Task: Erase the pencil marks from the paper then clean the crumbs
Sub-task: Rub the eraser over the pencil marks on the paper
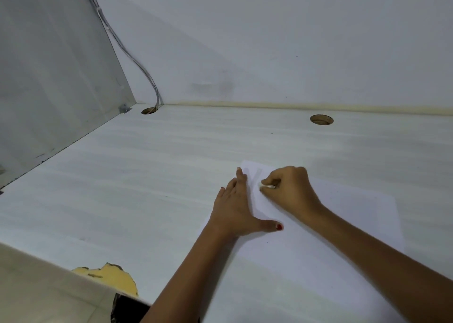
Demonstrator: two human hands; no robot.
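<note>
A white sheet of paper (343, 224) lies flat on the pale desk (122, 175), right of centre. My left hand (235, 207) rests palm down on the sheet's left edge, fingers spread, thumb stretched to the right. My right hand (289, 190) is curled at the sheet's far left corner, its fingertips pinched on a small white eraser (267, 186) that touches the paper. A faint grey pencil stroke (257, 175) shows just beyond the eraser. Crumbs are too small to make out.
A grey side panel (54, 77) walls the desk on the left and a white wall stands behind. Two round cable holes (321, 119) sit near the back edge, and cables (137, 60) drop into the left hole (149, 111). The desk's front left edge is chipped (115, 278).
</note>
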